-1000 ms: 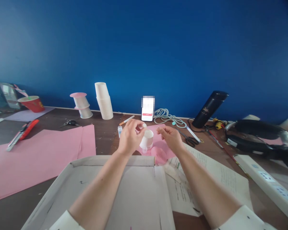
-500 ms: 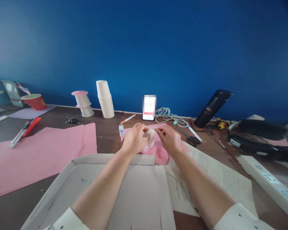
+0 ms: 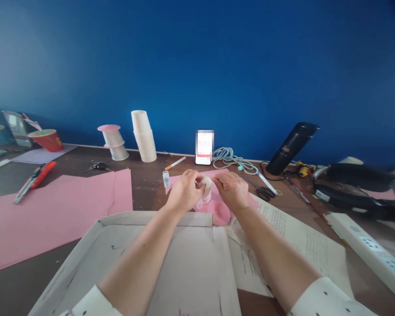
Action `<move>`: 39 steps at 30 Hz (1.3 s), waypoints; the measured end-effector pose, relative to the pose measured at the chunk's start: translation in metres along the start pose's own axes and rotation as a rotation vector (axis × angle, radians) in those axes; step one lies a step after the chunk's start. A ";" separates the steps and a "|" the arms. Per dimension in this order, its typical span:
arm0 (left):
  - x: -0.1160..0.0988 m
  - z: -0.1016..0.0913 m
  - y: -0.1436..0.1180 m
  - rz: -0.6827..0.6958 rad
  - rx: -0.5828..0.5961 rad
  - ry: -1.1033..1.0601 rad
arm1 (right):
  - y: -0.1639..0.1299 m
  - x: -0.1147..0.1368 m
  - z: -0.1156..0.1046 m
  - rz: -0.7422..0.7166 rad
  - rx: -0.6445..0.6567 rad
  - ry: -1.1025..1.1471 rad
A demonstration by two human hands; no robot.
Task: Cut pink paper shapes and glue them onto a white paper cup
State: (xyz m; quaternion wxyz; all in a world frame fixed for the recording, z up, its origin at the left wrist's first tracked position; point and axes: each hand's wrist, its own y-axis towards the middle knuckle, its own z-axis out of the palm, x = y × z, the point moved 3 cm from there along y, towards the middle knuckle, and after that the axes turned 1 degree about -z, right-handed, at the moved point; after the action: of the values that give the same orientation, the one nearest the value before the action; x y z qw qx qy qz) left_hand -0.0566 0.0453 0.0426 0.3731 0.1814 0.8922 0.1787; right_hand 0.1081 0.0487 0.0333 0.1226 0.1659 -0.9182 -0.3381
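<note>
A small white paper cup (image 3: 207, 194) stands upright over pink paper (image 3: 221, 175) between my hands. My left hand (image 3: 187, 191) is closed on the cup's left side, thumb and fingers at its rim. Just to the right of the cup, my right hand (image 3: 233, 192) is closed with fingertips pinched together; what they hold, if anything, is too small to make out. A pink paper disc (image 3: 221, 213) lies in front of the cup. Beside the cup's base is a small translucent piece (image 3: 199, 204). A small clear and blue container (image 3: 166, 179) stands left of my left hand.
An open cardboard box lid (image 3: 191, 267) lies under my forearms. Behind are stacked paper cups (image 3: 144, 140), a phone (image 3: 203, 147) and a coiled cable (image 3: 227, 156). Scissors (image 3: 263, 192), printed sheets (image 3: 303, 232) and a power strip (image 3: 365, 245) lie right; a box cutter (image 3: 33, 180) lies left.
My right hand has turned slightly and its fingers are a little closer together beside the cup. The left hand stays on the cup almost unchanged.
</note>
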 end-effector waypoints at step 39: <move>-0.001 0.001 0.001 -0.032 0.023 -0.015 | -0.003 -0.007 -0.006 0.194 0.100 0.258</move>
State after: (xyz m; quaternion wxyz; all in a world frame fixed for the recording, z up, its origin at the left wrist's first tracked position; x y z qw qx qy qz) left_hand -0.0555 0.0462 0.0434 0.3805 0.1725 0.8942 0.1611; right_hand 0.1172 0.0461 0.0351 0.2629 0.1244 -0.9223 -0.2546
